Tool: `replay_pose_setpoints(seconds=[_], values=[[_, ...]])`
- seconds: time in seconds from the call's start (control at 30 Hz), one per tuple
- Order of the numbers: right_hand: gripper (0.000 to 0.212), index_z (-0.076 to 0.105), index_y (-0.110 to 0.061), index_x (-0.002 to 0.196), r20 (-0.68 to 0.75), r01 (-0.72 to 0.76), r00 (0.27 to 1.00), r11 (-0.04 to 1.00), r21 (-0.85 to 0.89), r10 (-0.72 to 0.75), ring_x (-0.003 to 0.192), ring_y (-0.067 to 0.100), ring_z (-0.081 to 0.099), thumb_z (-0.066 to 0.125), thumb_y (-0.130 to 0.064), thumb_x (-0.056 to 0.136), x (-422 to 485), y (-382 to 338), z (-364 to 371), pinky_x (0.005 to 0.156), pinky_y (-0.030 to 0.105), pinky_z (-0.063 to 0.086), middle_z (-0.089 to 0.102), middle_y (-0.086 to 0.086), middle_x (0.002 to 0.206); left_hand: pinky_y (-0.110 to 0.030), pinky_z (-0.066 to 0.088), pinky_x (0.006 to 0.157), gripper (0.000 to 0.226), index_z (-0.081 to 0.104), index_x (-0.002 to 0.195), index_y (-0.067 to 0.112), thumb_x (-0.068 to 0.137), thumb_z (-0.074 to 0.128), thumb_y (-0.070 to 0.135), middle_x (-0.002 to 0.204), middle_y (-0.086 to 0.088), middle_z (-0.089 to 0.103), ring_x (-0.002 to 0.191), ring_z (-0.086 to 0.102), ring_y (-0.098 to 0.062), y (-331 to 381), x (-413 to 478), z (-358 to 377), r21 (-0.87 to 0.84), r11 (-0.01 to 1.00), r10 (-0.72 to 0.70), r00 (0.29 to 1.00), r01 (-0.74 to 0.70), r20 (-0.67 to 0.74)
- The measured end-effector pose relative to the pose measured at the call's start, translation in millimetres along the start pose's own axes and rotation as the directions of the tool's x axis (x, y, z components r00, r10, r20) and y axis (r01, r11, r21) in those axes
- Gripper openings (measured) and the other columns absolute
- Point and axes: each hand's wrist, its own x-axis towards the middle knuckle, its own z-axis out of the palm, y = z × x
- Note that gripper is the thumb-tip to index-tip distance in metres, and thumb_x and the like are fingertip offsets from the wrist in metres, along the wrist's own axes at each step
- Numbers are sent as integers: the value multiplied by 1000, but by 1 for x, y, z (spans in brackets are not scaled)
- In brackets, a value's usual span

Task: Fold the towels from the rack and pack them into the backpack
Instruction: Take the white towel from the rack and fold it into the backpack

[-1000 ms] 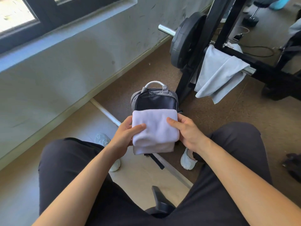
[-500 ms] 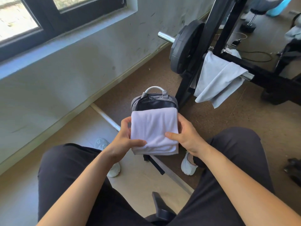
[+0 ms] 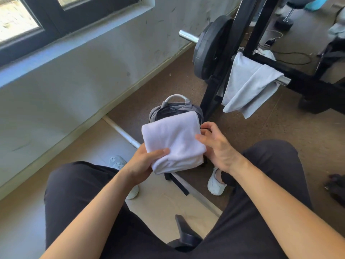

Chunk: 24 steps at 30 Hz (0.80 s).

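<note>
A folded white towel (image 3: 173,141) is held over the open top of a grey and black backpack (image 3: 174,111) that stands on the floor between my feet. My left hand (image 3: 143,161) grips the towel's near left corner, thumb on top. At the towel's right edge is my right hand (image 3: 217,146), its thumb touching the cloth and its fingers loosely curled beside the backpack's rim, not round the towel. A light grey towel (image 3: 246,86) hangs over the bar of the black rack (image 3: 261,28) at the upper right.
A black weight plate (image 3: 211,51) on a steel bar stands just behind the backpack. A wall with a window (image 3: 56,17) runs along the left. My knees in black trousers flank the backpack. Cables and a dumbbell (image 3: 283,23) lie behind the rack.
The towel has tilted and shifted left in my left hand. My right hand has let go of its right side and its fingers have come up beside the backpack's rim.
</note>
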Motion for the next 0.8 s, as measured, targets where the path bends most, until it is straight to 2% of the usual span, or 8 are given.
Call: replay_pose_setpoints(seconds=[0.07, 0.1, 0.17, 0.27, 0.4, 0.63, 0.7, 0.8], values=[[104, 43, -11, 138, 22, -85, 996, 994, 65, 84, 119, 30, 58, 96, -45, 55, 1, 1, -2, 92, 38, 51, 57, 15, 127, -42, 59, 86, 44, 62, 131, 4, 88, 69, 9, 123, -24, 70, 110, 70, -39, 2, -1, -1, 3, 999, 32, 999, -32, 13], [103, 45, -11, 143, 105, -135, 986, 989, 60, 128, 125, 31, 58, 93, -48, 59, 0, 2, -3, 100, 40, 51, 58, 15, 136, -44, 58, 88, 45, 61, 133, 4, 89, 68, 8, 125, -25, 69, 112, 69, -41, 3, -1, -2, 12, 999, 40, 999, -40, 32], [84, 52, -13, 143, 259, -207, 945, 978, -6, 201, 132, 31, 56, 85, -46, 73, -4, 5, 1, 110, 41, 47, 59, 15, 142, -51, 56, 96, 45, 59, 135, 4, 91, 67, 7, 129, -27, 67, 117, 66, -44, 3, -3, -1, 35, 998, 44, 996, -47, 84], [55, 57, -14, 139, 274, -250, 924, 964, -92, 266, 127, 29, 61, 73, -29, 88, -5, 10, 7, 109, 40, 48, 65, 13, 135, -55, 54, 100, 43, 61, 134, 4, 92, 66, 3, 129, -27, 67, 118, 65, -46, 3, -5, 1, 78, 996, 42, 995, -50, 93], [38, 60, -9, 133, 164, -228, 954, 961, -156, 253, 114, 27, 68, 64, -11, 95, -3, 6, 10, 96, 35, 56, 71, 12, 122, -49, 58, 93, 37, 64, 129, 3, 91, 66, 3, 123, -25, 70, 113, 68, -44, 4, -4, -4, 98, 993, 61, 998, -63, 23], [40, 60, -14, 130, 177, -205, 966, 977, 66, 191, 98, 23, 73, 55, 3, 94, -7, -7, 7, 81, 34, 61, 75, 8, 110, -38, 59, 76, 45, 49, 139, 3, 95, 46, -7, 112, -18, 73, 93, 72, -32, 7, 1, -7, -90, 993, 84, 995, -79, 59], [45, 62, -18, 129, 206, -199, 964, 969, 147, 167, 99, 27, 72, 57, 3, 90, -7, -7, 4, 83, 38, 61, 73, 11, 115, -45, 58, 89, 62, 39, 153, 13, 94, 56, 1, 136, -24, 62, 113, 67, -39, 7, 1, -8, -174, 979, 125, 984, -102, 126], [51, 64, -25, 128, 227, -212, 961, 945, 249, 156, 89, 27, 71, 56, 2, 85, -7, -9, 3, 60, 30, 61, 71, 13, 115, -44, 58, 92, 87, 43, 153, 21, 78, 84, 12, 143, -21, 59, 120, 65, -38, 8, 2, -11, -314, 947, 129, 974, -66, 184]])
